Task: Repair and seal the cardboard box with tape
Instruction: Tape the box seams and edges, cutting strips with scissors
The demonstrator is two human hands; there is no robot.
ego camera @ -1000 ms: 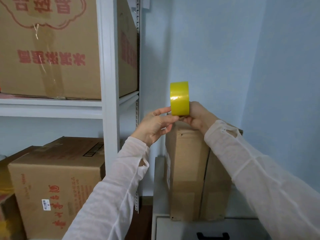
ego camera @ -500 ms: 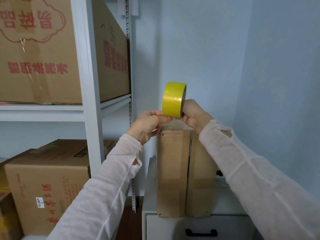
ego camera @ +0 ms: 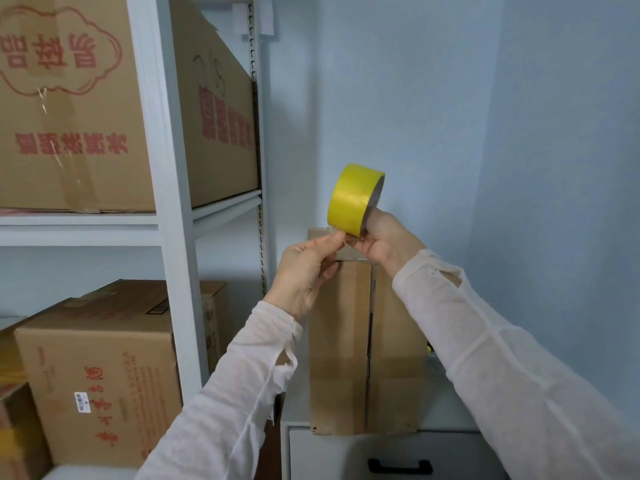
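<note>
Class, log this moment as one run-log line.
right hand: holds yellow tape roll above cardboard box | left hand: pinches roll's lower edge | cardboard box: upright on white cabinet

1. A white metal shelving rack (ego camera: 169, 202) stands at the left, with a perforated post at its rear.
2. A large brown carton (ego camera: 79, 109) with red printed characters fills the rack's upper shelf.
3. Below that shelf sits a second carton (ego camera: 104, 368) with red print and a small white label (ego camera: 82, 402). A third carton (ego camera: 213, 306) stands just behind it.
4. A white cabinet (ego camera: 329, 455) at lower centre has a black drawer handle (ego camera: 400, 466).
5. Pale blue walls (ego camera: 450, 98) meet in a corner at the right.
</note>
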